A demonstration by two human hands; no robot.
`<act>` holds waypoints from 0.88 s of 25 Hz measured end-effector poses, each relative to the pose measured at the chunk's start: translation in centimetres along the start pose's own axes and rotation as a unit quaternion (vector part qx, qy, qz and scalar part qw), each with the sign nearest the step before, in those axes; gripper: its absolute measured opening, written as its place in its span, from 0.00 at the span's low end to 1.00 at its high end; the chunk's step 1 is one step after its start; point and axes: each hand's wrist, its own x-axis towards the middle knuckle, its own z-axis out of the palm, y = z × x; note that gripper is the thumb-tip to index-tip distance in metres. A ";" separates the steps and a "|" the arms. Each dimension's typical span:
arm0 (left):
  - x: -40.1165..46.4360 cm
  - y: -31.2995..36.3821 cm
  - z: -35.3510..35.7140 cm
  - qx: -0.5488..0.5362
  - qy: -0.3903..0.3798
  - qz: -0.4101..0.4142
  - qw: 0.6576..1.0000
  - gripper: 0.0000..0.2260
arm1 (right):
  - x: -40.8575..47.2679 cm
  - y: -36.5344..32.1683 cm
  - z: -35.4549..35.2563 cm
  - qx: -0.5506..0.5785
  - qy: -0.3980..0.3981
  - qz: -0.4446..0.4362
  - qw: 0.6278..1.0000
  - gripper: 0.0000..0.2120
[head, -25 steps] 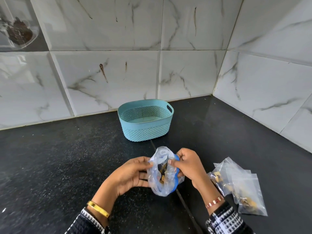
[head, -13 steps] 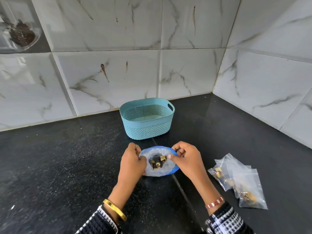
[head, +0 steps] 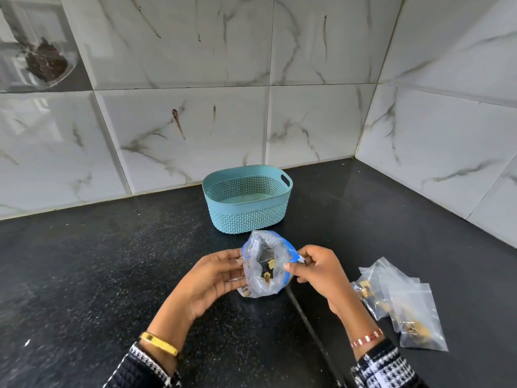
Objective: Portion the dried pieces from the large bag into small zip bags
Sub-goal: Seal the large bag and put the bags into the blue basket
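Observation:
The large clear bag (head: 264, 271) with a blue zip rim stands open on the black counter in front of me, a few tan dried pieces at its bottom. My left hand (head: 215, 274) lies against the bag's left side with the fingers nearly straight, palm towards the bag. My right hand (head: 319, 271) pinches the blue rim on the right between thumb and forefinger, holding the mouth wide. Several small zip bags (head: 400, 306) with dried pieces inside lie in a loose pile right of my right wrist.
A teal perforated plastic basket (head: 249, 217) stands behind the bag, near the tiled wall, with nothing visible in it. Marble-look tiled walls meet in a corner at the back right. A glass container (head: 42, 60) with dark contents shows at the upper left.
My left hand has let go of its pinch on the rim and now lies flat against the bag's side. The bag's mouth has tipped up and opened wider towards me.

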 end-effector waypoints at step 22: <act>1.5 0.7 1.6 0.525 0.256 0.236 0.777 0.14 | -0.5 -1.1 0.6 -0.109 0.141 -0.090 0.980 0.10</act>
